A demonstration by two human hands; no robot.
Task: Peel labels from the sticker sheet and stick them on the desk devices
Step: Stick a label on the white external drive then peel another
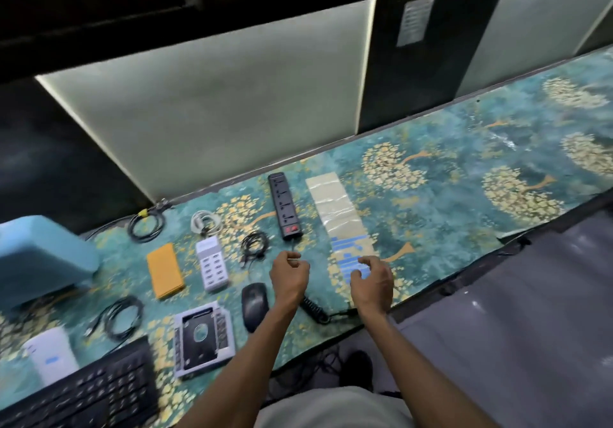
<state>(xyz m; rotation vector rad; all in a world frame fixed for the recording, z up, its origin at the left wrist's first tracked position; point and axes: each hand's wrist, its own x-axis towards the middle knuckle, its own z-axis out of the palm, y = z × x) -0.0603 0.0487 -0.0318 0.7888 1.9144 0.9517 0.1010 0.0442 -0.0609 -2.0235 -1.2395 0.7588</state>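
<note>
A long sticker sheet (335,205) lies on the patterned desk, with several blue labels (350,245) on its near end. My right hand (373,281) hovers over that near end, fingers apart and curled, holding nothing. My left hand (289,273) is left of the sheet, just below the black power strip (285,205), with thumb and fingers pinched together. A thin pale sliver shows at the fingertips, too small to identify. A black mouse (254,303) lies beside my left wrist. A white multi-port charger (212,263) and a silver drive caddy (204,338) lie further left.
An orange pad (165,270), coiled cables (146,225), a black keyboard (83,394) and a white device bearing a blue label (51,354) fill the left side. A light blue object (39,255) stands at far left. A coiled black cord (315,308) runs between my forearms.
</note>
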